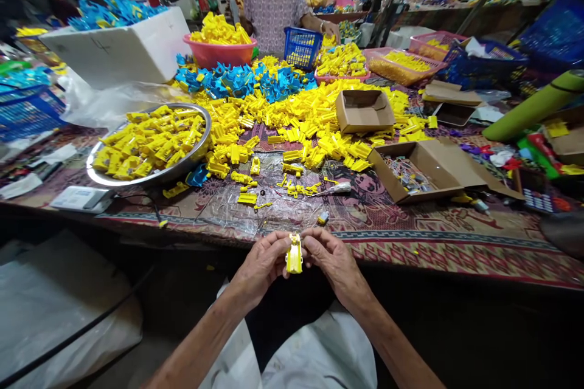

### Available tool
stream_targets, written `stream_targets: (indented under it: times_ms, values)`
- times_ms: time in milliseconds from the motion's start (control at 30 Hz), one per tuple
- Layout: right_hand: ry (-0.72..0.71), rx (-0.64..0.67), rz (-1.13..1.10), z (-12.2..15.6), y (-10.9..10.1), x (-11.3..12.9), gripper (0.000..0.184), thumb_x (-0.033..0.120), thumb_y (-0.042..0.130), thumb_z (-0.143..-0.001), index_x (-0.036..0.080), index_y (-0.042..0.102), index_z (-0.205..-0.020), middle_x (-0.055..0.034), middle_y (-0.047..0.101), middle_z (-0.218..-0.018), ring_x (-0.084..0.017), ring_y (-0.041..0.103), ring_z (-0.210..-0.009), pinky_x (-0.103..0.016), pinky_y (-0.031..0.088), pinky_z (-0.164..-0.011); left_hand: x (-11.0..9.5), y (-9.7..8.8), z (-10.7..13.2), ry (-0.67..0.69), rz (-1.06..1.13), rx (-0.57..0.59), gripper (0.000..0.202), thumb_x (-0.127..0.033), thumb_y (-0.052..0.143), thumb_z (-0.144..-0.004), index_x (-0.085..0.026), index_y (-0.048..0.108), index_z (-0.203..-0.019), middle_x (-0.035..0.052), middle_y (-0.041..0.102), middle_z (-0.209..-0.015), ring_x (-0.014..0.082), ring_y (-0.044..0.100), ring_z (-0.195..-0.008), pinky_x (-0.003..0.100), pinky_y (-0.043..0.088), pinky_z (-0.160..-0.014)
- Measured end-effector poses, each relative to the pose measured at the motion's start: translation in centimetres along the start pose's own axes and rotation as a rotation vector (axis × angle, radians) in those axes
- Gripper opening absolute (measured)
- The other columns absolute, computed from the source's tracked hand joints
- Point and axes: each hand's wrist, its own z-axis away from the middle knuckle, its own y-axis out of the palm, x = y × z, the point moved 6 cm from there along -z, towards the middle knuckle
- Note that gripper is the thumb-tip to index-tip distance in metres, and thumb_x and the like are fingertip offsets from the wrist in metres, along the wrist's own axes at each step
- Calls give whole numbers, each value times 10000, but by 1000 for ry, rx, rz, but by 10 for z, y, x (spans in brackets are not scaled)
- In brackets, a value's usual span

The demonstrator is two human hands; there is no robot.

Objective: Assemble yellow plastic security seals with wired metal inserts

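Just off the table's front edge, a small yellow plastic part (294, 260) is held between both hands. My left hand (264, 258) grips it from the left with thumb and fingers closed. From the right, my right hand (332, 255) pinches its upper end. On the table ahead lie a small motor-like piece (323, 217), a white-handled thin tool (336, 189) and several loose yellow parts (247, 199). Behind them spreads a large heap of yellow parts (314, 124).
To the left, a metal basin (207, 134) holds yellow parts, beside a white box-shaped device (82, 199). An open cardboard box (438, 173) with small wired pieces is at right. Blue parts (246, 82) lie behind; a person (274, 15) works across the table.
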Motion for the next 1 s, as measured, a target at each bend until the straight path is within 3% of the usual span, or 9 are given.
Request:
stream_targets:
  times_ms: [233,467,733,833,1000]
  values:
    - [7,-55,87,1,-2,7,313,447,732,-781,178,642,-912,10,624,-774,-103,533,-626,-222,439,-564,-1,-2,1,26,-39,2,238,-378,657,-854,-167,607,-951,30,661,-771,113,611,-665,192,424,-566]
    - [14,-4,152,1,-3,11,282,431,725,-790,178,619,-855,23,601,-728,-100,524,-613,-222,424,-557,-1,-2,0,74,-142,42,226,-378,639,-868,-180,610,-972,21,648,-766,124,606,-692,224,431,-624]
    - [17,47,200,3,-4,12,258,406,723,-790,175,608,-805,28,589,-682,-108,524,-608,-230,413,-561,2,-4,1,45,-235,9,284,-427,681,-825,-168,613,-921,16,649,-728,117,579,-640,213,430,-572]
    - [8,34,207,2,-4,10,260,407,719,-791,169,614,-797,21,594,-691,-107,524,-608,-229,410,-559,-2,-6,1,83,-353,-58,324,-461,686,-811,-158,625,-908,-4,620,-662,98,525,-562,197,402,-507]
    - [-5,26,196,3,-1,12,259,417,700,-799,171,623,-819,21,591,-689,-112,536,-617,-229,414,-566,-7,-4,1,158,-445,-69,376,-503,620,-847,-162,646,-1002,0,627,-684,109,531,-566,205,416,-496]
